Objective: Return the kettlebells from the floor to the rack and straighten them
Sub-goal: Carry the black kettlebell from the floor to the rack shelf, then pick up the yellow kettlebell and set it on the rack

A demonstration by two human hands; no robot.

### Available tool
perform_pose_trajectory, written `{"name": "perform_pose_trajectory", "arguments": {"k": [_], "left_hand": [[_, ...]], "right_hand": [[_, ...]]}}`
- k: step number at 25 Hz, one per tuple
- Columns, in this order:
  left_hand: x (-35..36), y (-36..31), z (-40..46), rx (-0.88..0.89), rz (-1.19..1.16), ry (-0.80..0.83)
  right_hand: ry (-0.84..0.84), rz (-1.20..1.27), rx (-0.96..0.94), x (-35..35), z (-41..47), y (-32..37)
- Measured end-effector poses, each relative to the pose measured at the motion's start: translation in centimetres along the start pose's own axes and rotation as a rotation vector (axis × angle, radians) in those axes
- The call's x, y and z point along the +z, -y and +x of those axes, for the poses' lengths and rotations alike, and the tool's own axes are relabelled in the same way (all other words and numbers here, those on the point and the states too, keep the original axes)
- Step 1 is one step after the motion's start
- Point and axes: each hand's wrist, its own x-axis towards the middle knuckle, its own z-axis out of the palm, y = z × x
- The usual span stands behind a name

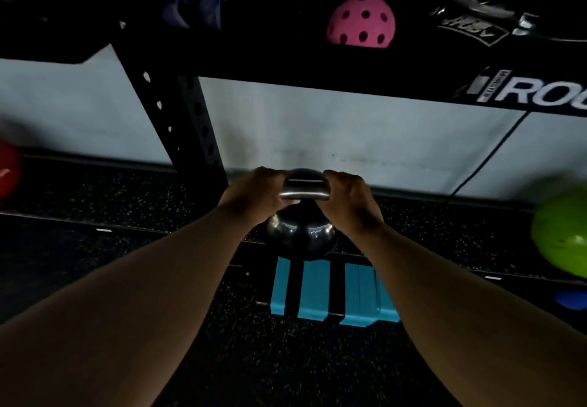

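Here both hands are wrapped on one dark, shiny kettlebell (pixel 301 235): the left hand (pixel 254 195) is closed over the left end of its metal handle and the right hand (pixel 347 197) over the right end, with a short bare stretch of the bar showing between them. The round body hangs directly under the two fists, between the wrists, and both forearms reach straight forward from the bottom corners of the view. The kettlebell sits in front of the pale wall, beside the holed black upright of the rack (pixel 193 114); whether it rests on the low rail or is lifted clear of it cannot be told. Just nearer the camera than the kettlebell, a blue block (pixel 320 289) with black stripes lies on the speckled black floor (pixel 127 190). On the rack's shelf above, a pink perforated ball (pixel 360 21) rests. A green ball (pixel 562 235) is blurred at the right edge and a red one (pixel 8 171) at the left edge.
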Motion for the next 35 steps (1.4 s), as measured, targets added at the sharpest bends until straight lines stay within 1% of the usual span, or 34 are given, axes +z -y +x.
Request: {"name": "perform_pose_trajectory", "arguments": {"k": [3, 6, 10, 13, 15, 17, 19, 20, 22, 24, 26, 28, 31, 35], "left_hand": [[0.4, 0.2, 2.9, -0.03, 0.028, -0.03], [1.0, 0.3, 5.3, -0.08, -0.022, -0.048], [1.9, 0.9, 7.3, -0.147, -0.123, -0.081], [2.1, 1.4, 7.8, -0.143, -0.149, -0.117], [2.0, 1.3, 7.9, -0.133, -0.138, -0.095], [1.7, 1.3, 7.8, -0.131, -0.174, -0.047], [1.2, 2.0, 6.5, -0.131, -0.253, -0.009], [0.9, 2.6, 5.5, -0.128, -0.261, -0.012], [0.2, 4.8, 2.6, -0.15, -0.214, -0.014], [-0.6, 8.2, -1.0, -0.217, -0.197, -0.004], [-1.5, 12.2, -5.5, -0.292, -0.199, 0.045], [-2.1, 16.6, -11.5, -0.381, -0.197, 0.105], [-2.2, 22.6, -23.2, -0.559, -0.159, 0.191], [-1.3, 27.9, -39.6, -0.766, -0.155, 0.31]], "right_hand": [[-0.057, 0.015, 0.01, 0.9, 2.4, -0.9], [-0.016, 0.055, 0.073, 0.8, 4.3, -1.7], [0.01, 0.069, 0.086, 0.7, 6.5, -2.4], [0.024, 0.068, 0.078, 1.0, 7.3, -2.6], [0.06, 0.063, 0.071, 0.8, 7.3, -2.8], [0.127, -0.009, 0.067, 0.3, 7.7, -2.9], [0.211, -0.175, 0.035, -0.5, 8.0, -2.0], [0.227, -0.24, -0.011, -0.9, 7.9, -1.2], [0.189, -0.312, -0.158, -1.0, 7.7, 1.5], [0.133, -0.332, -0.33, 0.1, 7.4, 5.1], [0.139, -0.325, -0.476, 2.4, 6.7, 9.0], [0.242, -0.279, -0.556, 6.1, 4.7, 13.7], [0.427, -0.242, -0.585, 12.7, -0.8, 21.3], [0.638, -0.248, -0.65, 19.8, -9.2, 30.1]]}}
